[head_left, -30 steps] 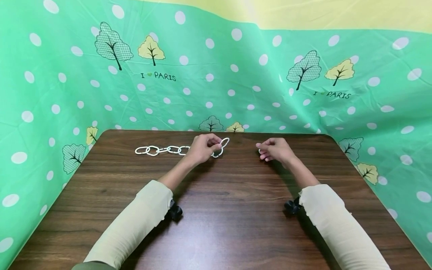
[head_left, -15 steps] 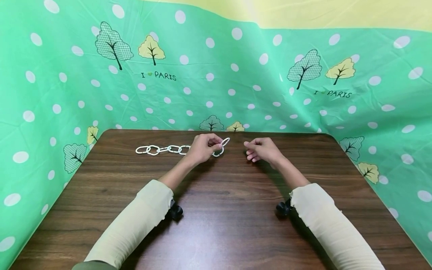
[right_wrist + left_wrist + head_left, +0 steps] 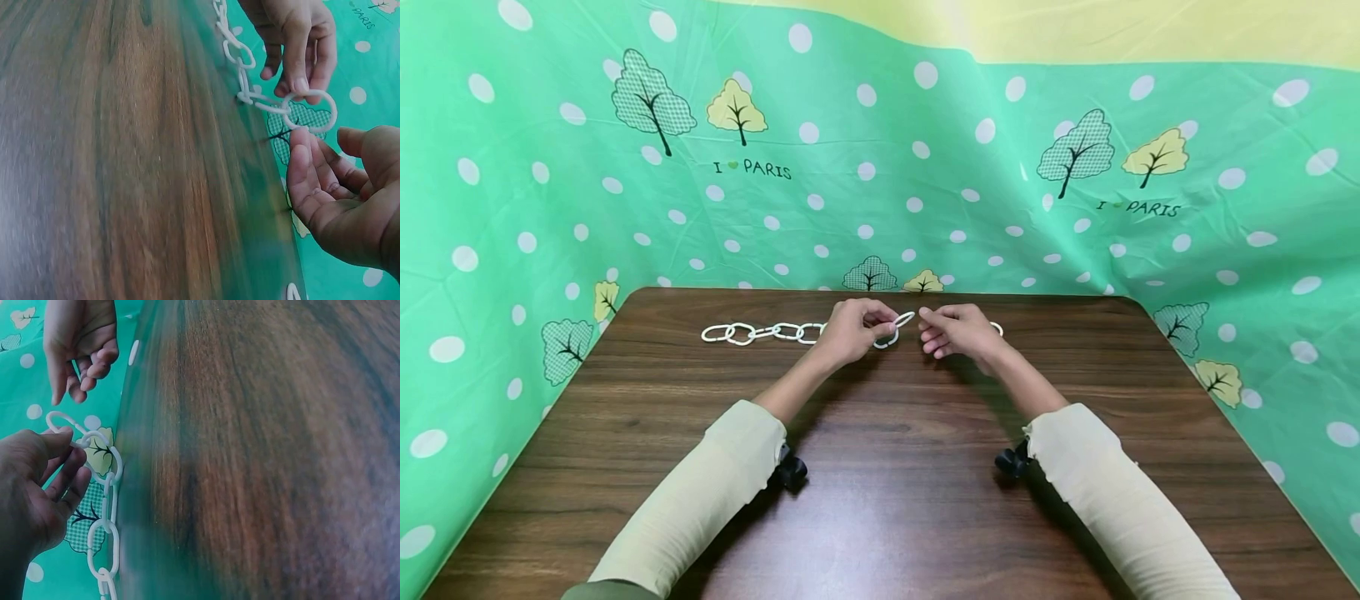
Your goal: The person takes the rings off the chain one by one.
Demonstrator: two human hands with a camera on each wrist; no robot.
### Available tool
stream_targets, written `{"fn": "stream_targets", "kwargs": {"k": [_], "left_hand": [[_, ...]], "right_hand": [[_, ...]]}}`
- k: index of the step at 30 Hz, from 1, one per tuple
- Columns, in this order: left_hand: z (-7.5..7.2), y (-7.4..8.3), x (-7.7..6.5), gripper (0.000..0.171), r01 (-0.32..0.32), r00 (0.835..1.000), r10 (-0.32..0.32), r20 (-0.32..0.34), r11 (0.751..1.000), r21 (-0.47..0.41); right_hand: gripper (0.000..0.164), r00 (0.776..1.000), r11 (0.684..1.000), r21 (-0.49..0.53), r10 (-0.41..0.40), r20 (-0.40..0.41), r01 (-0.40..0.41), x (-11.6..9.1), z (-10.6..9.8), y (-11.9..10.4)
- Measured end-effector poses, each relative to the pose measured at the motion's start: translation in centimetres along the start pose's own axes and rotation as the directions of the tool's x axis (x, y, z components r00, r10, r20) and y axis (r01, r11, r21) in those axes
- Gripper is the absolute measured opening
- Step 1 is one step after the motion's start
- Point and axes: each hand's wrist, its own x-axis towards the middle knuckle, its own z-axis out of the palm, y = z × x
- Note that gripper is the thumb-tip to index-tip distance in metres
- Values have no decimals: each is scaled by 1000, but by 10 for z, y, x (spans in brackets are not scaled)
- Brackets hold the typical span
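My left hand (image 3: 850,332) pinches the end link of a white chain (image 3: 765,332) between thumb and fingers. That end link (image 3: 335,114) sticks up toward the right, as the right wrist view shows. From the grip the chain runs left along the far part of the table, partly hidden behind the hand. My right hand (image 3: 958,332) is just right of the end link, its thumb apart from its gently bent fingers and nothing between them. In the right wrist view its fingertips (image 3: 300,136) are right at the link's lower rim. A loose white link (image 3: 997,328) lies behind the right hand, partly hidden.
The dark wooden table (image 3: 880,467) reaches back to a green dotted cloth (image 3: 880,150) with printed trees, which hangs behind and at both sides. A black wrist device (image 3: 792,468) sits under the left sleeve, and another black device (image 3: 1012,460) under the right one.
My right hand has moved left toward the end link, uncovering the loose link behind it. My left hand stays nearly still, with the end link tipped slightly further right.
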Motion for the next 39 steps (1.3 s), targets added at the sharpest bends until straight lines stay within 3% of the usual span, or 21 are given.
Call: {"fn": "stream_targets", "kwargs": {"k": [12,20,28,34,39], "left_hand": [[0,1,-1,14,-21,1000,21,19,1000,5],[0,0,-1,10,-15,1000,14,13,1000,22],[-5,-2,-1,9,12,1000,-12,6,1000,5],[-12,-3,1,19,42,999,-42,-15,999,1],[-13,-6,4,33,97,995,-99,33,994,49]], "right_hand": [[60,999,996,80,36,25,-38,5,12,-3],[40,997,982,175,58,49,-65,8,14,-4],[33,995,968,236,79,61,-91,10,15,0],[25,995,970,226,82,60,-94,10,15,1],[28,995,974,212,72,68,-85,8,14,2]]}}
